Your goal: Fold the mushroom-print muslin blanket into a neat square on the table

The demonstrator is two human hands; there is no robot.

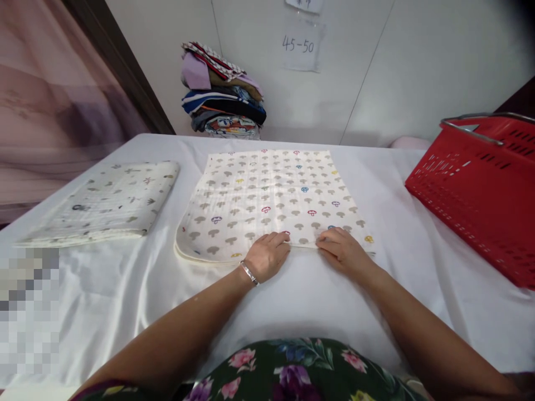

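A white muslin cloth (276, 195) printed with grey and coloured mushrooms lies spread flat, in layers, in the middle of the table. Its left near corner is rounded. At the middle of its near edge, my left hand (267, 256), with a silver bracelet at the wrist, has its fingers curled over the edge. A short way to the right, my right hand (340, 249) grips the same edge between thumb and fingers. Further left lies a second, folded muslin cloth (112, 197) with a small leaf print; neither hand touches it.
A white cloth covers the table (397, 223). On the right stands a red plastic basket (480, 195) with a metal handle. Behind the table rises a stack of folded clothes (225, 94) against the wall. A pink curtain (54, 111) hangs at the left.
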